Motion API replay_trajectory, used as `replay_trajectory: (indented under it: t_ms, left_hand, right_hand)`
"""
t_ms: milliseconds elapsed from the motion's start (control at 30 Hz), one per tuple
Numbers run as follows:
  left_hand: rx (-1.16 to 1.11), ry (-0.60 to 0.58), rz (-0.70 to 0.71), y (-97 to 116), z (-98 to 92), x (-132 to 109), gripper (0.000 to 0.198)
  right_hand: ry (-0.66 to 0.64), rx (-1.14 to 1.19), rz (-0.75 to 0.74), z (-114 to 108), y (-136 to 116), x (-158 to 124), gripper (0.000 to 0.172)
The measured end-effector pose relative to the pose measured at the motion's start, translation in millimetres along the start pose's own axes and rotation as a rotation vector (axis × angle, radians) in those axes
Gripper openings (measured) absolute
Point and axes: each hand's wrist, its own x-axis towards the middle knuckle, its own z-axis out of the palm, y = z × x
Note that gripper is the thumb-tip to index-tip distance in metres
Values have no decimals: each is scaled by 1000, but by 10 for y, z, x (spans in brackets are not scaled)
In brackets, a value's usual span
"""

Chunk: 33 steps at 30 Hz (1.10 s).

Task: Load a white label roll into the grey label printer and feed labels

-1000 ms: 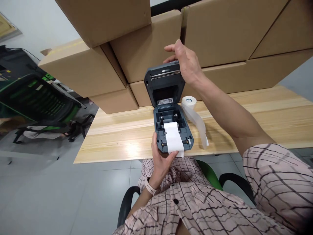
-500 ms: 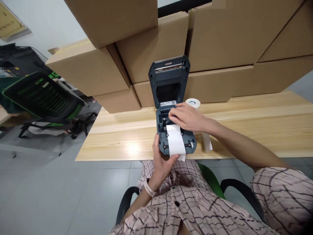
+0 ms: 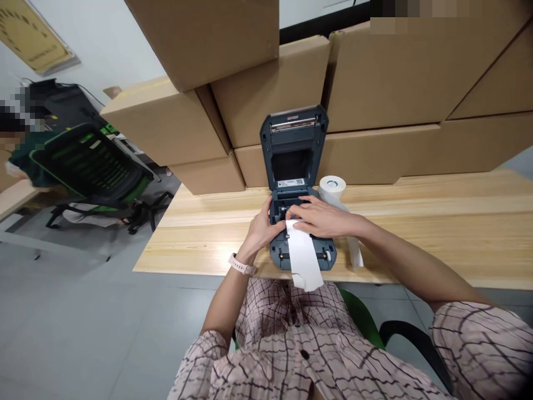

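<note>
Across open printer (image 3: pixel 295 192), paper strip (image 3: pixel 305 254) runs roughly 12-to-6, tail past printer's 6 o'clock edge. Right hand (image 3: pixel 327 218) nearer, over strip's 1 o'clock corner; left hand (image 3: pixel 261 229) at 10. Hands nearly together; can't tell if pinching.

With the printer (image 3: pixel 295 192) on the table (image 3: pixel 208 236) as centre, find a paper roll (image 3: pixel 333 191) at one o'clock, boxes (image 3: pixel 270 97) behind at twelve, a chair (image 3: pixel 94 161) past the table at ten, a paper strip (image 3: pixel 305 254) toward six.

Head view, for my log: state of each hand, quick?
Left hand: thumb and fingers spread at the printer; grip unclear.
Right hand: at the upper end of the paper strip; grip unclear.
</note>
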Motion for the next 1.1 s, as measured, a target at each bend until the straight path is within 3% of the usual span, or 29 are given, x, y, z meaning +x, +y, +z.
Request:
replay_trajectory:
  t_ms: [167,267,367,433,500,600,667,833,967,1100]
  left_hand:
    - [-22,-74,75,-55,-35,20,93]
    - [-133,-115,107,-115,-66,15,97]
    - [-221,-80,100,-154,-40,7,98]
    - [-233,-49,72,-163,5,-9,96]
    - [-205,-5,49,-162,54,-29,94]
    - [-197,48,46,-148,108,-53,92]
    - [-235,63,51,-136,126,-63,92]
    - [-339,68,37,-122,149,-75,91]
    - [-371,74,25,-124,170,-88,92]
    - [-365,89,38,-113,172,-103,91]
  right_hand:
    - [-80,76,4,-145,-28,33,30]
    - [-87,305,-4,-334,-23,-130,45]
    - [25,636,-17,-447,14,-591,59]
    - [188,820,-36,-412,60,-1019,55]
    - [320,861,-29,-293,126,-1450,47]
    - [529,787,261,-62,276,-1938,43]
    - [599,775,474,58,413,-2088,41]
    - [651,966,648,205,811,-1895,46]
    - [543,973,639,315,1024,-1623,55]
    - [497,925,615,321,1047,-1673,78]
